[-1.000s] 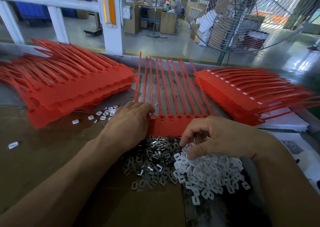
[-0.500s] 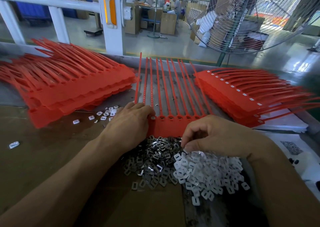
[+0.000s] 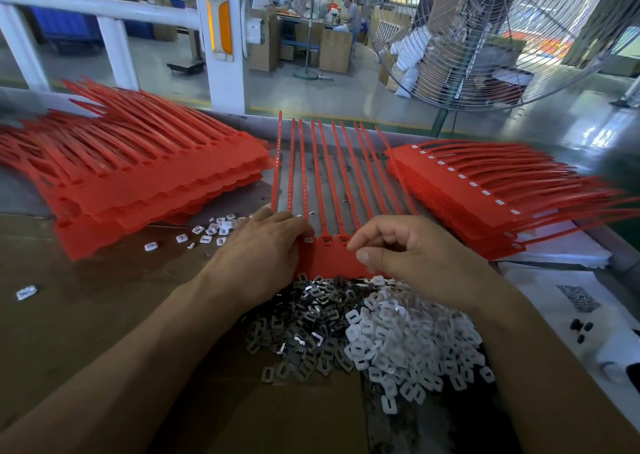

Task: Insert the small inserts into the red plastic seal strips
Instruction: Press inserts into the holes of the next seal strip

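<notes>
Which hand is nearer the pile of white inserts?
Right. The right hand hangs just above the far edge of the white insert pile; the left hand rests on the red strip sheet, off to the pile's left.

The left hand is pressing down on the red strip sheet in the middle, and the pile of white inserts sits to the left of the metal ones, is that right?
Not quite. The head view shows the white inserts to the right of the metal ones. The left hand does rest on the red strip sheet.

Left hand (image 3: 263, 256) presses red strips (image 3: 332, 256) — right hand (image 3: 419, 256) curled above.
</notes>
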A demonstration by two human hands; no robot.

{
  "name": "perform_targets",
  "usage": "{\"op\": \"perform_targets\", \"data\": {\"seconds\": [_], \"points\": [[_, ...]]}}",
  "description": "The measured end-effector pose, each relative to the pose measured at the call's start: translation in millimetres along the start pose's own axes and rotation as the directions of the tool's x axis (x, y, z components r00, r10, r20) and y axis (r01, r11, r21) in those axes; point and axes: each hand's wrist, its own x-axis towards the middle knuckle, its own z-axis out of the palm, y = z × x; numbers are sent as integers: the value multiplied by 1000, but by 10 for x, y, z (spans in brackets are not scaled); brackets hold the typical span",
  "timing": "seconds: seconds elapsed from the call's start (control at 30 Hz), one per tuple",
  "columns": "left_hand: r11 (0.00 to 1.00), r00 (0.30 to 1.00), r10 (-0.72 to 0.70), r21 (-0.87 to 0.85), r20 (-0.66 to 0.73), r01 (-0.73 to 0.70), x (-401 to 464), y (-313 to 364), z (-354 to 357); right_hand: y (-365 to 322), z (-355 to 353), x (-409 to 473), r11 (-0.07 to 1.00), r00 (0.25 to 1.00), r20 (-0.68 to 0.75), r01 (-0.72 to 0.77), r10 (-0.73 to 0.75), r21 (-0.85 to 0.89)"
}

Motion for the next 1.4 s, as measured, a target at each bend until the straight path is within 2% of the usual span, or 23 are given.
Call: {"op": "perform_targets", "data": {"seconds": [0.2, 0.47, 0.6, 0.93, 1.4], "points": [[1000, 1000, 7, -4, -10, -7, 2, -16, 21, 72, 118, 88, 996, 972, -224, -48, 64, 74], [1000, 1000, 12, -5, -10, -12, 1, -25, 36, 54, 256, 190, 995, 942, -325, -71, 88, 64], [1000, 1000, 5, 1, -6, -5, 6, -19, 18, 76, 299, 243, 994, 932, -346, -109, 104, 6], [1000, 1000, -6, -12, 11, 6, -14, -6, -20, 33, 386, 539, 985, 912, -380, -174, 155, -16], [1000, 1000, -26, -1, 10, 26, -6, 15, -8, 39, 503, 576, 960, 940, -331, -165, 83, -226]]}}
